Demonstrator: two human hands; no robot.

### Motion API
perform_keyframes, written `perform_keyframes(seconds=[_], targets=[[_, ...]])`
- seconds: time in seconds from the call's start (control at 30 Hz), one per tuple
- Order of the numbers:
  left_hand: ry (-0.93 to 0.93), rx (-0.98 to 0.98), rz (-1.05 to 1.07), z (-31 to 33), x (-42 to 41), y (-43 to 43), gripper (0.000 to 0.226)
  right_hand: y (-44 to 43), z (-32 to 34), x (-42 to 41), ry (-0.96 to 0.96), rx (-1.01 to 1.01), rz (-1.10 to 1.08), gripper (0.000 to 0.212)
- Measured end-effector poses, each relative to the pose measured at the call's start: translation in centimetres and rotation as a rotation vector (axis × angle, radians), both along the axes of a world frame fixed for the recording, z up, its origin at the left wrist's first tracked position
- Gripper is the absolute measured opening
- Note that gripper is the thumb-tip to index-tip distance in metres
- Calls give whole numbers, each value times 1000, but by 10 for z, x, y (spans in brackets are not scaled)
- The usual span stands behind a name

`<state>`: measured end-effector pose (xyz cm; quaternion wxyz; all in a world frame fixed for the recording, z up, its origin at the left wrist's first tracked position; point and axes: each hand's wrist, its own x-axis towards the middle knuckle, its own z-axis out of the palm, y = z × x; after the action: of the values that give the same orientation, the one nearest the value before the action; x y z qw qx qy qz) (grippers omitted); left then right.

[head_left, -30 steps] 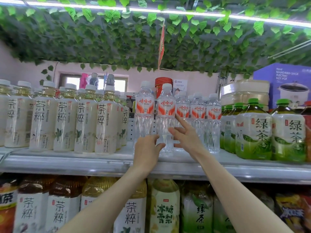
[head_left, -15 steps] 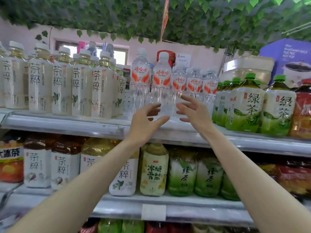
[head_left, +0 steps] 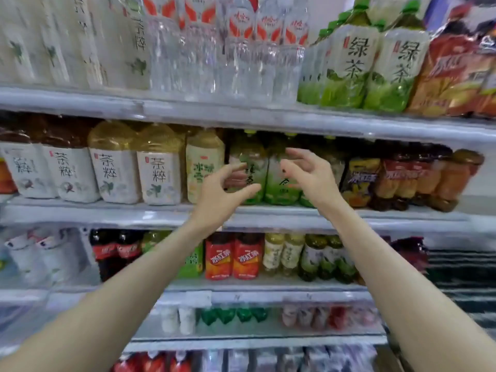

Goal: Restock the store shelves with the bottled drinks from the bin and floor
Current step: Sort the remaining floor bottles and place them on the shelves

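Observation:
Both my hands hang empty in front of the second shelf (head_left: 268,210). My left hand (head_left: 220,194) has loosely curved fingers and holds nothing. My right hand (head_left: 308,178) is also relaxed, fingers spread, nothing in it. Behind them stand green tea bottles (head_left: 249,167) on that shelf. Clear water bottles with red and white labels (head_left: 204,49) stand on the top shelf (head_left: 241,114), above my hands and apart from them. The picture is blurred by motion.
White-labelled tea bottles (head_left: 112,173) fill the left of the second shelf, orange and dark bottles (head_left: 418,178) its right. Large green tea bottles (head_left: 375,68) stand top right. Lower shelves hold red-labelled bottles (head_left: 230,256), cola (head_left: 115,251) and small drinks.
Both hands let go of the water bottles on the top shelf and dropped away from them. The view tilted downward, so lower shelves now show.

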<state>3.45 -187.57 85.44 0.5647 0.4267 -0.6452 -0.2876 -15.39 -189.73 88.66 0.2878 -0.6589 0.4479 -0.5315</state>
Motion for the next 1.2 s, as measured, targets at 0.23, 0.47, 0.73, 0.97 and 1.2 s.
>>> perform_keyframes(seconds=[0.23,0.47,0.73,0.97,1.2], targets=[[33,254,-49,-111,-41,20,45,29,-125,-46,-2,266,-65,36],[-11,579,-144,-256,-79,37,47,64,-283,-88,-37,569,-160,30],[-78,910,-209,-444,-94,82,46,140,-485,-114,-19,916,-307,25],[-97,1116,-224,-604,-96,121,49,204,-633,-104,-13,1100,-377,20],[-271,1188,-289,-750,-92,148,51,238,-787,-88,-121,1214,-516,16]])
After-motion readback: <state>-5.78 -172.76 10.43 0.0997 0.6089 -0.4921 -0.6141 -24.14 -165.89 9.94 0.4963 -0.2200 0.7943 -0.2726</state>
